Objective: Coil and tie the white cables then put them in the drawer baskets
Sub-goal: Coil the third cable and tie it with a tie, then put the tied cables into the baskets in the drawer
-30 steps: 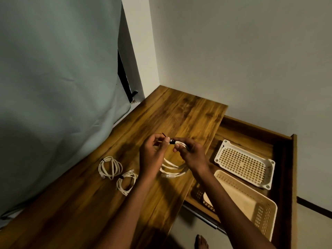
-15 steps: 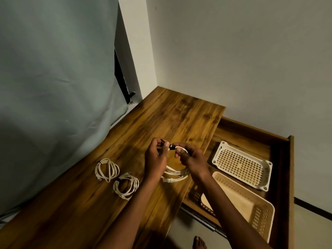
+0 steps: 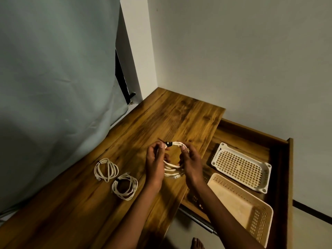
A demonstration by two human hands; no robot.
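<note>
No readable text, label, brand or number anywhere.

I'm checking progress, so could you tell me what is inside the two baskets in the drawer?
No cable shows in the white basket or the beige basket; the right forearm covers the beige one's near corner.

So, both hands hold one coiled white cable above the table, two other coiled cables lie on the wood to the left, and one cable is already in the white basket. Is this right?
Not quite. The head view shows the white basket holding no cable. The rest stands: the left hand and right hand hold the coiled cable, and two coils lie on the table.
</note>
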